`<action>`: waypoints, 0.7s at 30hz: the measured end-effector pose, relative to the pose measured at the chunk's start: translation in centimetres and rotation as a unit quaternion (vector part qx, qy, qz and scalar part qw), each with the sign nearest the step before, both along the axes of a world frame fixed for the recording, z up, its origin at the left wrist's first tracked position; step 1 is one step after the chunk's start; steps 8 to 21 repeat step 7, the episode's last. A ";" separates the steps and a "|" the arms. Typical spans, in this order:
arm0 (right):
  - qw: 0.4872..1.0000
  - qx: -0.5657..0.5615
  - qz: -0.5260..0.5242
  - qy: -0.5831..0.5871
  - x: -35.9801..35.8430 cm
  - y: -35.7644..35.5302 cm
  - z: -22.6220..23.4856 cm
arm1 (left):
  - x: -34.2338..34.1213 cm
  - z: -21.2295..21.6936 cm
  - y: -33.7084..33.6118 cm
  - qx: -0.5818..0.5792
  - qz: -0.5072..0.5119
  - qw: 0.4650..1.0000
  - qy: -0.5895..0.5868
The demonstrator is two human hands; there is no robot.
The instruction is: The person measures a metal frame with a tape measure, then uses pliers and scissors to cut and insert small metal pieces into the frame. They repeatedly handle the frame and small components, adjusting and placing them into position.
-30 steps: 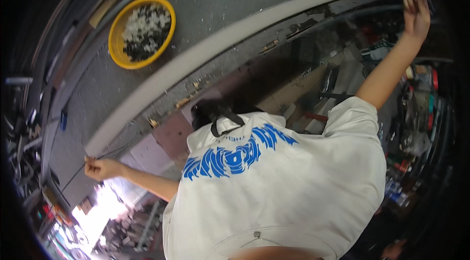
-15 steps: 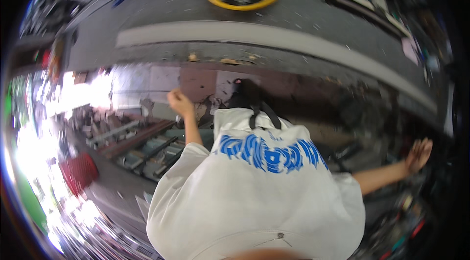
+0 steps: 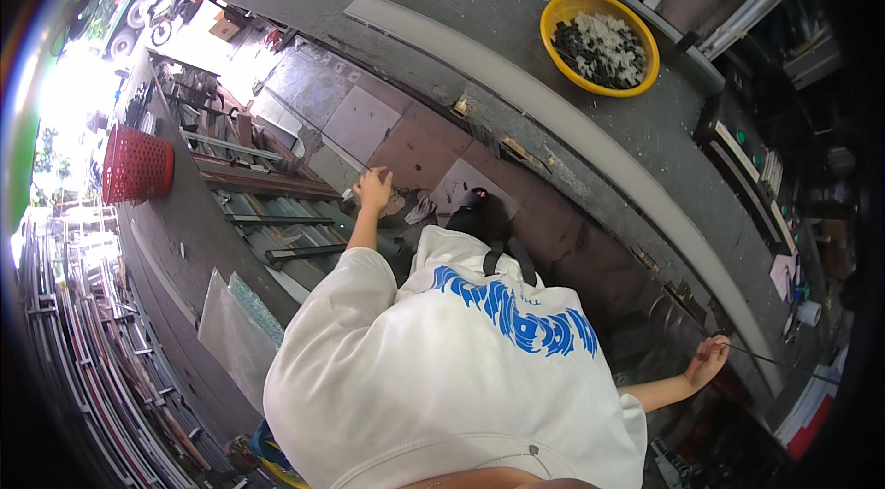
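Observation:
I look down on my own white shirt with blue print [image 3: 479, 351]. My left hand [image 3: 373, 189] is stretched out ahead over the tiled floor, its fingers closed on what looks like a thin dark rod [image 3: 343, 155] running away to the upper left. My right hand [image 3: 708, 362] reaches out at the right, by the front edge of the grey workbench [image 3: 516, 37], and is closed on a thin dark rod [image 3: 779, 362] that points right. Whether both are one piece I cannot tell; my body hides the stretch between the hands.
A long pale strip [image 3: 553, 111] lies along the workbench. A yellow bowl [image 3: 599, 42] of black and white pieces stands on it. At the left are a red mesh basket [image 3: 136, 164], metal frames [image 3: 267, 203] and glass sheets [image 3: 235, 328].
The view has swung round, so the bench and bowl now lie to the upper right. My left hand has stayed out in front; my right hand has moved near the bench edge.

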State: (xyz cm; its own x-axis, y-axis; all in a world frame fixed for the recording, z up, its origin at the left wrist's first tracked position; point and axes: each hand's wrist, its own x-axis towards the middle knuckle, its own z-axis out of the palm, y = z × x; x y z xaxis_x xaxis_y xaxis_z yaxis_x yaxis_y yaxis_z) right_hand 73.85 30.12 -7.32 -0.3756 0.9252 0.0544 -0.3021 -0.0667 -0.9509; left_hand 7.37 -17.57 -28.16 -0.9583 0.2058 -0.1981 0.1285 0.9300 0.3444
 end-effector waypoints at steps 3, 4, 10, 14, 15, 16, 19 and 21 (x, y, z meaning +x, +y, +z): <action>0.995 -0.073 -0.017 -0.059 0.0 0.0 -1.8 | -2.3 3.9 1.3 -0.098 0.008 0.995 -0.019; 0.979 -0.031 -0.125 -0.157 -0.5 0.1 -2.5 | -3.0 6.6 2.2 -0.154 0.005 0.987 -0.043; 0.840 0.089 -0.434 -0.313 -1.6 0.4 -3.0 | -7.5 19.9 3.8 -0.104 -0.176 0.953 -0.222; 0.840 0.089 -0.434 -0.313 -1.6 0.4 -3.0 | -7.5 19.9 3.8 -0.104 -0.176 0.953 -0.222; 0.840 0.089 -0.434 -0.313 -1.6 0.4 -3.0 | -7.5 19.9 3.8 -0.104 -0.176 0.953 -0.222; 0.840 0.089 -0.434 -0.313 -1.6 0.4 -3.0 | -7.5 19.9 3.8 -0.104 -0.176 0.953 -0.222; 0.840 0.089 -0.434 -0.313 -1.6 0.4 -3.0 | -7.5 19.9 3.8 -0.104 -0.176 0.953 -0.222; 0.840 0.089 -0.434 -0.313 -1.6 0.4 -3.0 | -7.5 19.9 3.8 -0.104 -0.176 0.953 -0.222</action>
